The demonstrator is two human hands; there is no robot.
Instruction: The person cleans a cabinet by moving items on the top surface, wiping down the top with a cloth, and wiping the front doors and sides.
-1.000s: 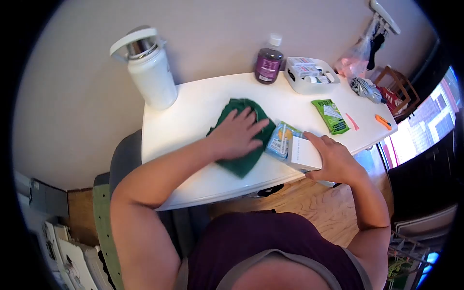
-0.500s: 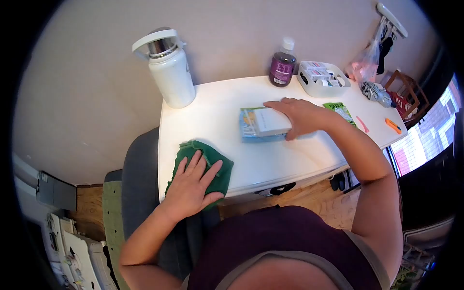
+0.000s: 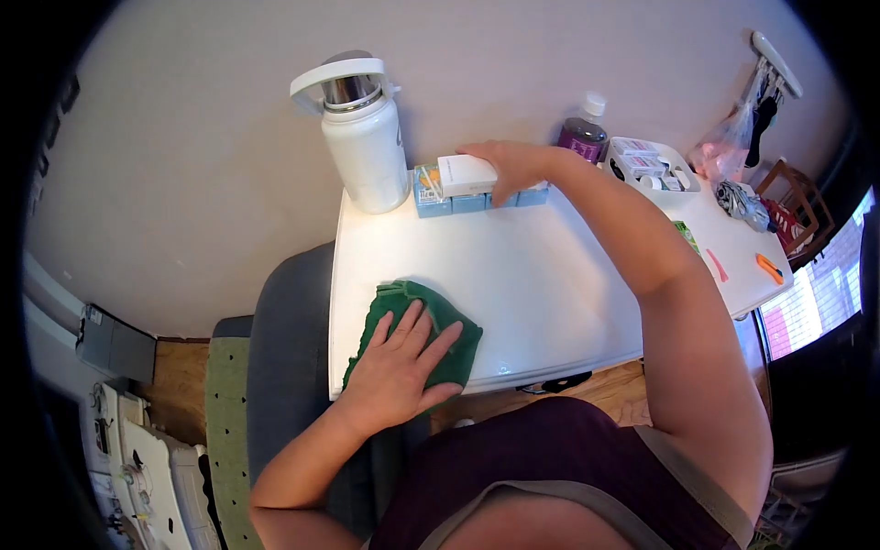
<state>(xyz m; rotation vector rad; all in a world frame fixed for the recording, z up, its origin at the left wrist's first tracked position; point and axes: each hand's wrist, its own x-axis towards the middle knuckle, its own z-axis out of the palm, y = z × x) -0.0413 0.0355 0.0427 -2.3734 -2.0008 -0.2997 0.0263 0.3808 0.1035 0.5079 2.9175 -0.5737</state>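
A green cloth (image 3: 460, 353) lies at the near left corner of the white table (image 3: 550, 293). My left hand (image 3: 394, 367) rests flat on it with the fingers spread. At the back edge, beside the white bottle (image 3: 367, 156), is a row of light-blue cartons (image 3: 435, 203) with a small white box (image 3: 466, 175) on top. My right hand (image 3: 515, 170) is closed round the right end of the white box, its thumb down in front of the cartons. Part of the cartons is hidden behind that hand.
Along the back stand a dark bottle with a purple label (image 3: 583, 137) and a white basket (image 3: 678, 190) of small boxes. Farther right are a green packet (image 3: 686, 236), a pink strip (image 3: 718, 265), an orange cutter (image 3: 769, 269) and a folded umbrella (image 3: 741, 204).
The cartons and white box have moved with my right hand from the table's front edge to the back, beside the white bottle. My left hand and the cloth have moved to the near left corner.
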